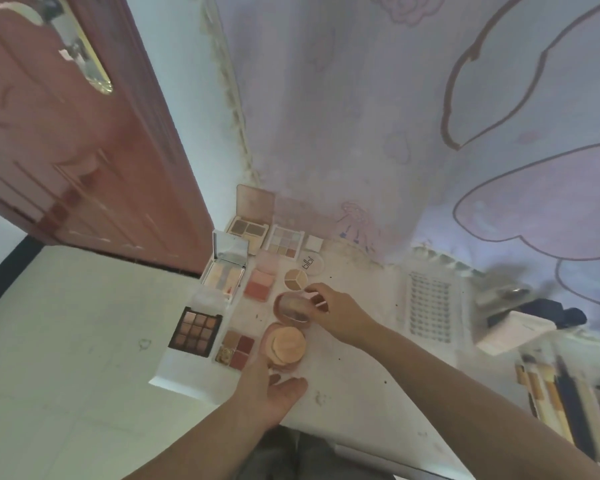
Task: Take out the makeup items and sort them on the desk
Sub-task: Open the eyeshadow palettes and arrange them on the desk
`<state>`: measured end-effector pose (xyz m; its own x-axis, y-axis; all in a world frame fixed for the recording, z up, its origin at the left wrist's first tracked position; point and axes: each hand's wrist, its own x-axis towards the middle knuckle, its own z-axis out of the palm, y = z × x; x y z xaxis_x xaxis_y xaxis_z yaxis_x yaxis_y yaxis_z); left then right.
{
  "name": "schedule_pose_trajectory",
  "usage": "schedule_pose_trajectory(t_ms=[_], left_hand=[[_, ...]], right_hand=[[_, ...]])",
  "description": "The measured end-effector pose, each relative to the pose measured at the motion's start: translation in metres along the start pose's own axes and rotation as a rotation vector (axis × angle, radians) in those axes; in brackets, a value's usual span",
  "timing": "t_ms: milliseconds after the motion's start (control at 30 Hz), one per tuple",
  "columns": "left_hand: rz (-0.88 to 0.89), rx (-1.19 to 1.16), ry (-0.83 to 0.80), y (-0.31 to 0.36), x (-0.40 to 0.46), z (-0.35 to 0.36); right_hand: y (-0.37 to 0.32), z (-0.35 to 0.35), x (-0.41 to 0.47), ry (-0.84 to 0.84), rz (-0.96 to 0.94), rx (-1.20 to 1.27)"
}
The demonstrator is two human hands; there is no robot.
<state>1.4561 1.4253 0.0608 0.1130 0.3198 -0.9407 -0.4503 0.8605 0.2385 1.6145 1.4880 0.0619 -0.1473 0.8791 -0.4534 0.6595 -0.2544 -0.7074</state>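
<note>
Several open makeup palettes lie in rows on the white desk: a dark brown eyeshadow palette, a red-toned palette, a pink blush palette and a round three-part compact. A pink round compact stands open, its lid up and a peach puff in its base. My right hand pinches the lid's rim. My left hand touches the compact's base at its near side, fingers apart.
A false-lash card lies right of my right hand. Brushes and pencils sit at the desk's right edge, behind them a white box and a dark object. A red door stands left; a patterned curtain hangs behind.
</note>
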Motion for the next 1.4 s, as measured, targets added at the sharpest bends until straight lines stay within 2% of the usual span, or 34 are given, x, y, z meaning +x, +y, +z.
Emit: schedule_pose_trajectory(t_ms=[67,167,267,333,400,467,667,767,833,867,1000,1100,1200,1300,1400], left_hand=[[-0.068,0.048,-0.001,-0.012,0.0,0.007],[-0.16,0.145,-0.076,-0.026,-0.005,0.04],[0.02,0.457,-0.194,-0.034,-0.005,0.107],[0.249,0.707,-0.239,-0.039,0.006,0.154],[0.48,1.006,-0.218,-0.044,0.024,0.192],[0.598,1.205,-0.178,-0.051,0.043,0.213],[0.611,1.296,0.02,-0.057,0.047,0.218],[0.567,1.4,0.087,-0.055,0.041,0.209],[0.525,1.408,0.093,-0.052,0.038,0.204],[0.485,1.361,0.044,-0.048,0.035,0.199],[0.376,0.928,-0.393,-0.032,0.014,0.173],[0.377,0.809,-0.55,-0.025,-0.003,0.156],[0.396,0.789,-0.589,-0.014,-0.013,0.141],[0.355,0.737,-0.632,0.001,-0.014,0.124],[0.356,0.73,-0.554,0.024,-0.016,0.113]], right_hand=[[0.008,-0.017,-0.014,0.076,0.045,0.04],[0.043,-0.052,-0.038,0.297,0.166,0.051],[0.09,-0.08,-0.064,0.506,0.37,0.027],[0.111,-0.09,-0.072,0.502,0.506,-0.019],[0.122,-0.094,-0.071,0.451,0.582,0.017],[0.123,-0.095,-0.062,0.42,0.625,0.052],[0.121,-0.099,-0.057,0.459,0.631,0.356],[0.118,-0.095,-0.064,0.463,0.53,0.65],[0.111,-0.095,-0.07,0.396,0.441,0.809],[0.109,-0.094,-0.072,0.349,0.398,0.859],[0.097,-0.094,-0.081,0.082,0.286,1.108],[0.084,-0.092,-0.086,-0.051,0.179,1.167],[0.074,-0.086,-0.087,-0.03,0.118,1.176],[0.071,-0.077,-0.084,-0.082,0.074,1.251],[0.071,-0.073,-0.081,-0.037,0.072,1.363]])
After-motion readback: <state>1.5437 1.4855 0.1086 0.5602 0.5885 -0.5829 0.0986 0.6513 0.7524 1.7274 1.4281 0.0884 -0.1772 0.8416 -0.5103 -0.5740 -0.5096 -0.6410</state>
